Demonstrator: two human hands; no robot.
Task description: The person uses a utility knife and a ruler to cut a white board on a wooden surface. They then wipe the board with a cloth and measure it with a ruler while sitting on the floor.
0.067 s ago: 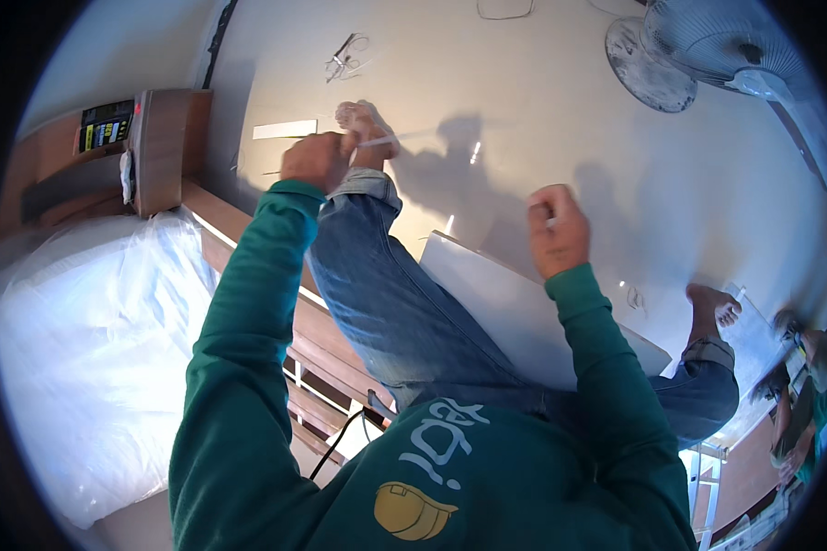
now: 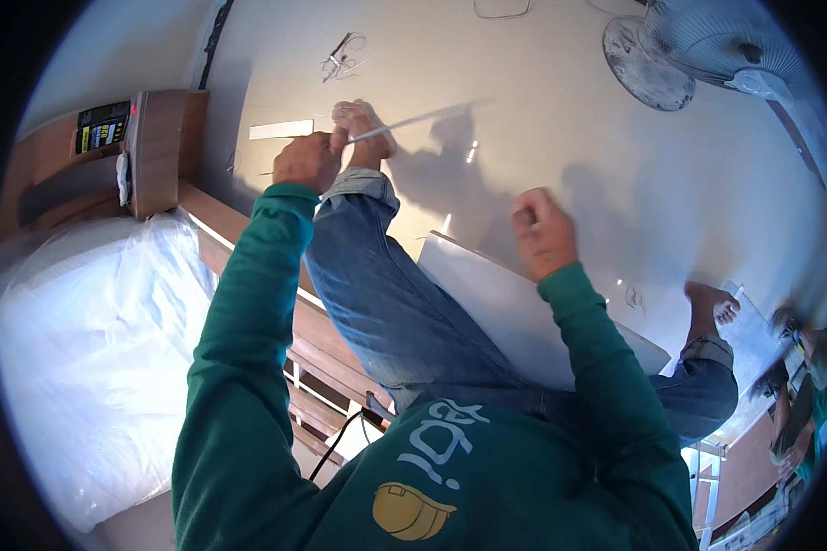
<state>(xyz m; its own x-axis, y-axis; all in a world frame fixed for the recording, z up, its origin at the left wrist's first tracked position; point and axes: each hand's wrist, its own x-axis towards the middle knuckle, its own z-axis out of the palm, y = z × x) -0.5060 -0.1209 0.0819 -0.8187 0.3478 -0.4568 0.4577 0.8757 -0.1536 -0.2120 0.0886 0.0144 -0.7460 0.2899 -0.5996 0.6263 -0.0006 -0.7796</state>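
My left hand (image 2: 308, 163) is closed around one end of a thin, pale strip (image 2: 412, 121). The strip's free end reaches out to the right over the floor and is smeared by motion. Below it are my bare left foot and rolled-up jeans. My right hand (image 2: 544, 234), slightly blurred, is curled closed in the air above a flat white panel (image 2: 496, 298). Whatever its fingers may hold is hidden. The panel lies between my legs, one long edge facing away from me, and neither hand touches it.
A flat white piece (image 2: 281, 129) and a tangle of wire (image 2: 340, 60) lie on the floor ahead. A standing fan (image 2: 744, 46) is at far right. Plastic sheeting (image 2: 101, 358) covers something on the left, beside wooden slats (image 2: 326, 354). Another person (image 2: 804, 395) is at the right edge.
My right hand has shifted a little to the left. The strip in my left hand now shows farther out to the right. My left hand has barely moved.
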